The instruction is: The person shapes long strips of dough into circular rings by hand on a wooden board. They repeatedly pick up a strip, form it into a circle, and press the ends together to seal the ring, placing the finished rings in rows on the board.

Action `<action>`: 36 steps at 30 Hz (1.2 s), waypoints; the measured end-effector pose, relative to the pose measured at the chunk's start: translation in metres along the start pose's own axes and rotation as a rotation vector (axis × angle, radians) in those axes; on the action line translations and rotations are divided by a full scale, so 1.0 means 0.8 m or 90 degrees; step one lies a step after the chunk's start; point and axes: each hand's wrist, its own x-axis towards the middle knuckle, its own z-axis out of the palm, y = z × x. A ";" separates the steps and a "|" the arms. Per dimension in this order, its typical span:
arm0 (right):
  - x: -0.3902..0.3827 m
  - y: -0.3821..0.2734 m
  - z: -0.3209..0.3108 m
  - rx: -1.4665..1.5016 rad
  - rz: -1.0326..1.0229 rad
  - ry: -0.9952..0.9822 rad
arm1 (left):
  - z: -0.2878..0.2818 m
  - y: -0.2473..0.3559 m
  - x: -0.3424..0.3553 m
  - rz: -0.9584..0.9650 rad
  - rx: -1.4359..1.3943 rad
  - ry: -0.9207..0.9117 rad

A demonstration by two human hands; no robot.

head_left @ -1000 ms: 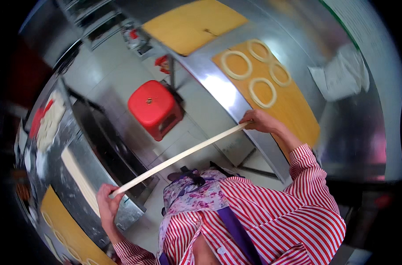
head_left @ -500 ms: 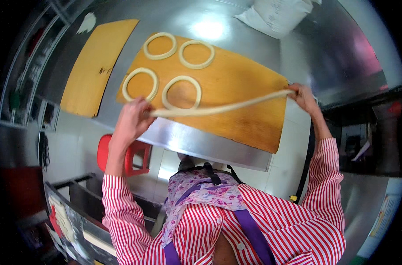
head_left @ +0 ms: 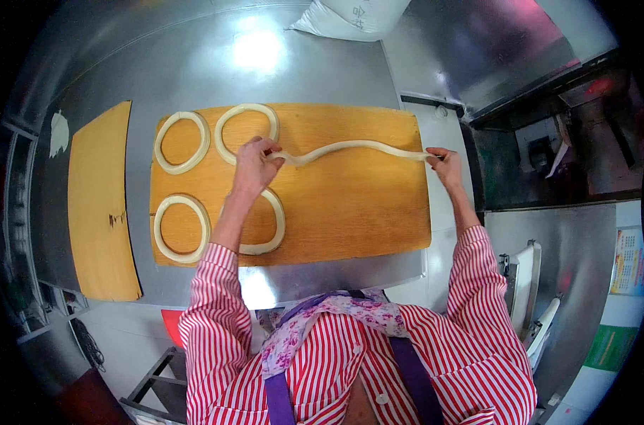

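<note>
A long pale rope of dough (head_left: 357,144) stretches in a wavy line across the far part of the wooden board (head_left: 350,212). Its left end is pinched in my left hand (head_left: 257,164), near the board's middle. My right hand (head_left: 446,168) pinches the other end just past the board's right edge. On the board's left half lie several dough rings: a far-left ring (head_left: 160,145), a near-left ring (head_left: 160,230), a far ring (head_left: 220,134) beside my left hand, and a near ring (head_left: 279,227) partly hidden under my left forearm.
The board rests on a steel table (head_left: 194,71). Left of it lies a second, narrower wooden board (head_left: 99,212). A white sack (head_left: 357,18) sits at the far edge. Below the table's left front is a red stool (head_left: 172,326). Dark shelving (head_left: 570,156) stands at the right.
Both hands have carried the dough rope farther over the board, away from my body, and it now curves in waves. My view has turned and shifted, so the board appears straighter.
</note>
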 end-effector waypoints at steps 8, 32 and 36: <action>0.049 -0.078 -0.043 0.131 -0.059 -0.145 | -0.095 0.020 0.057 -0.089 -0.104 -0.156; 0.012 -0.116 -0.003 -0.067 -0.415 -0.036 | -0.069 0.050 0.008 0.211 0.031 0.025; -0.026 -0.013 0.086 -0.140 -0.462 -0.071 | 0.031 -0.045 -0.061 0.247 0.256 -0.167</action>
